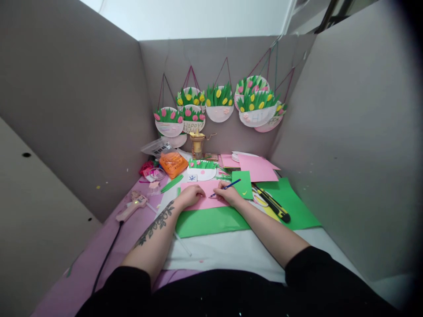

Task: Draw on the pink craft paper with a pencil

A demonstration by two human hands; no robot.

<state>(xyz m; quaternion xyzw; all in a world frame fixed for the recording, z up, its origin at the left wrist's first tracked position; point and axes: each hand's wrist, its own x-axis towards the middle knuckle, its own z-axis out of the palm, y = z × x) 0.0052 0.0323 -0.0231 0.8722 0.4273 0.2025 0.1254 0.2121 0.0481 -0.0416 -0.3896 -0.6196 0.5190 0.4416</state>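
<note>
My right hand grips a dark blue pencil with its tip down on a sheet of pink paper. On the left side of that sheet rests my left hand, its fingers bent loosely and lying on the paper with nothing seen in them. Under the pink sheet lies a larger green sheet. Just beyond it is a white half paper plate with green paper grass and pink paper flowers. A smaller green paper piece lies right of the pencil.
A pink glue gun with a black cord lies left. Behind are an orange packet and a brown ornament. Right are a black-yellow utility knife and pink sheets. Paper-plate baskets hang on the grey back panel.
</note>
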